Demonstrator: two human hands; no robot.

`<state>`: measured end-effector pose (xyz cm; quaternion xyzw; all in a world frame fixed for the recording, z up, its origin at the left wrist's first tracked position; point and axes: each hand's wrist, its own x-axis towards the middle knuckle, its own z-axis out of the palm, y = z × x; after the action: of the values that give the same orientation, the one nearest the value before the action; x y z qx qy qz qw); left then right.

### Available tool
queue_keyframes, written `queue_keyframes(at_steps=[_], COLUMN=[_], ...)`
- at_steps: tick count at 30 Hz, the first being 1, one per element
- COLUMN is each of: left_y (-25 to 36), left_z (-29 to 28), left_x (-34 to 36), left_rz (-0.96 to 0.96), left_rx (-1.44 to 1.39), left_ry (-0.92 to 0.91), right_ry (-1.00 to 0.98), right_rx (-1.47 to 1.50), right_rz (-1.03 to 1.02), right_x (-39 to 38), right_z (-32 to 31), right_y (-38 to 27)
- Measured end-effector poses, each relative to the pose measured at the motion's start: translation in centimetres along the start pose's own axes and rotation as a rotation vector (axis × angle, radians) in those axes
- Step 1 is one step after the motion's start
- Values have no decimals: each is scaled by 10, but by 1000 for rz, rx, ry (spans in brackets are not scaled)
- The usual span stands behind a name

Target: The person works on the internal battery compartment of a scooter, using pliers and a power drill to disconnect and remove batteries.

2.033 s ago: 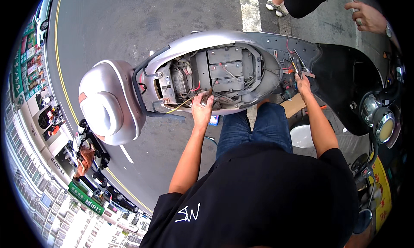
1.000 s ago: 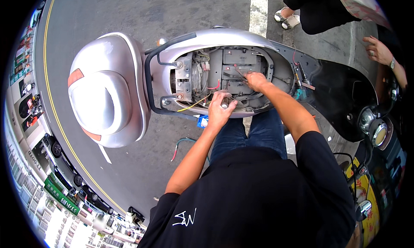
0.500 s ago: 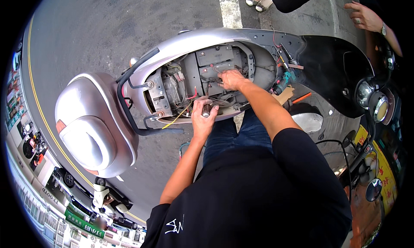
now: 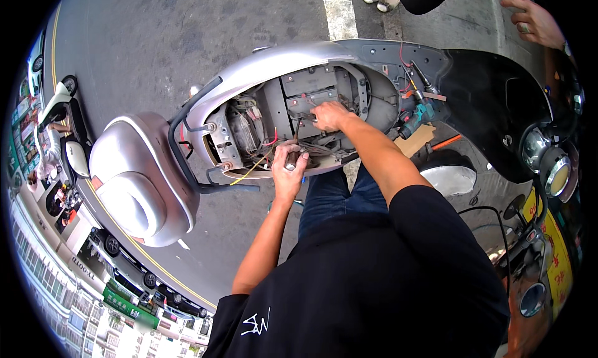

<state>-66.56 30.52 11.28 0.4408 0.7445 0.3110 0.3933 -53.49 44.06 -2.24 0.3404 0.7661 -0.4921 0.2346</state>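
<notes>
Two bare hands work over the long oval opening in a silver-painted scooter body [image 4: 268, 62], which lies sideways across the view with its inner bay exposed. The left hand [image 4: 285, 176], at the near rim of the opening, is closed around a hand tool with a brown cylindrical handle [image 4: 293, 156]; the tool's pale round butt faces the wearer and its narrow shaft points into the bay. The right hand [image 4: 331, 116] reaches in from the right with bent fingers, down among the wires on the dark grey rectangular batteries [image 4: 309, 79] that stand in a row in the middle of the bay; whether it grips anything there cannot be told, as the fingertips are hidden. A thin yellow wire [image 4: 251, 170] slants out over the near rim, left of the left hand, and a short red wire [image 4: 275, 134] stands up just above it. Beyond the black tubular rail [image 4: 179, 124] at the left end sits a rounded silver top case [image 4: 174, 199]. To the right of the bay, a teal and black power drill [image 4: 418, 117] rests near a flat piece of brown cardboard [image 4: 416, 141] and an orange stick [image 4: 446, 142]. At the upper right, a bystander's hand [image 4: 537, 25] wears a ring.
</notes>
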Motion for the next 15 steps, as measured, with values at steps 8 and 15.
queue_keyframes(at_steps=[8,15], left_y=[4,13], left_z=[19,35], left_x=[-8,-13], left_rz=[-37,-102], left_rx=[-18,-112], left_ry=[82,154], right_ry=[-28,-7], right_rx=[49,97], right_rz=[38,5], right_x=[0,-11], right_z=[-10,-12], right_y=[-3,2])
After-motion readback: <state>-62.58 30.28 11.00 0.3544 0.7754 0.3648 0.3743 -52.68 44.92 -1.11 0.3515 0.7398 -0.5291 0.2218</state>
